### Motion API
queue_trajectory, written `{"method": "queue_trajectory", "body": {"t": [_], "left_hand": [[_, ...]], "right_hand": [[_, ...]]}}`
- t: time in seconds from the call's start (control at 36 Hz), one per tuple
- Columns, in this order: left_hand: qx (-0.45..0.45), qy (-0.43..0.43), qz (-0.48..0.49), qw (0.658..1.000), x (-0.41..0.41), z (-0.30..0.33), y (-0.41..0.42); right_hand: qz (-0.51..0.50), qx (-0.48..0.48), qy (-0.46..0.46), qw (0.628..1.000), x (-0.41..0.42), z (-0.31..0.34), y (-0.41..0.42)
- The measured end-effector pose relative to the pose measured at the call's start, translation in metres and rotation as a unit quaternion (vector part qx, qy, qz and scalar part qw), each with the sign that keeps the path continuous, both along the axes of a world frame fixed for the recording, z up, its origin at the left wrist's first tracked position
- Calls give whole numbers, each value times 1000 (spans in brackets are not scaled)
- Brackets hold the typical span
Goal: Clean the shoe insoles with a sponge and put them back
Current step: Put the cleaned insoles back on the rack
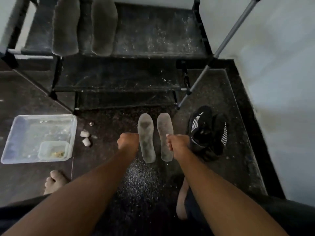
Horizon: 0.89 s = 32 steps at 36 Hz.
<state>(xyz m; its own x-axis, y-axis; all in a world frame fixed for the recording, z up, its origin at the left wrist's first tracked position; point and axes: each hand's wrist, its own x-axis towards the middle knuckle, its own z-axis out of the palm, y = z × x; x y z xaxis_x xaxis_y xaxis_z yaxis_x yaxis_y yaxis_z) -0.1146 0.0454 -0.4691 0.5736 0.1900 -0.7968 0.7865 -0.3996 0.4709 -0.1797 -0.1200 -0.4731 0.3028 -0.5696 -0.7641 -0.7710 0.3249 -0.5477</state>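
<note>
Both bare forearms reach forward and down from the bottom of the view toward the dark speckled floor (pixel 141 176). The left hand (pixel 128 141) is curled into a fist at the left edge of the left insole (pixel 146 137), its knuckles turned away from the camera; it seems to grip that edge, though the fingers themselves are hidden behind the back of the hand. The right hand (pixel 177 142) is likewise curled, fingers bent at the right edge of the right insole (pixel 165 136), and appears to pinch it about midway along its length.

The two pale grey insoles lie or hang side by side, close together but apart, toes pointing away from the person; whether they rest on the floor or are lifted off it cannot be told. Each shows darker smudges at toe and heel. Just to their right sits a pair of black shoes (pixel 208 132) with white stripes, near the right wrist.

At the left, on the floor, stands a clear plastic tub (pixel 20 133). Inside its near right corner is a smaller clear container (pixel 53 149) holding a few yellowish bits; the rest of the tub shows only scattered specks or droplets. Between the tub and the left hand lie two small white lumps (pixel 86 137).

Farther away stands a dark, dusty shoe rack (pixel 153 40), with another two grey insoles (pixel 85 26) leaning on its upper shelf. A bare foot (pixel 54 181) shows at lower left.
</note>
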Motion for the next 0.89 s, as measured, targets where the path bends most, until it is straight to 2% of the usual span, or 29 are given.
{"method": "queue_trajectory", "body": {"t": [0.06,0.17,0.28,0.42,0.53,0.69,0.89], "left_hand": [[69,15,-54,996,-8,-14,-6],[83,14,-111,990,-19,-30,-22],[145,32,-109,983,-18,-54,-34],[188,9,-97,977,-9,-78,-47],[199,-7,-103,975,-2,-96,-51],[214,1,-114,970,-1,-112,-57],[210,-34,-85,973,3,-119,-54]], "right_hand": [[14,-14,40,999,-7,-22,-8],[13,-73,101,992,-15,-72,-24],[29,-136,147,979,-10,-60,-29],[65,-140,156,976,4,-83,-34],[83,-182,164,966,15,-96,-29],[110,-187,193,957,25,-112,-17],[77,-200,201,956,29,-118,-16]]}}
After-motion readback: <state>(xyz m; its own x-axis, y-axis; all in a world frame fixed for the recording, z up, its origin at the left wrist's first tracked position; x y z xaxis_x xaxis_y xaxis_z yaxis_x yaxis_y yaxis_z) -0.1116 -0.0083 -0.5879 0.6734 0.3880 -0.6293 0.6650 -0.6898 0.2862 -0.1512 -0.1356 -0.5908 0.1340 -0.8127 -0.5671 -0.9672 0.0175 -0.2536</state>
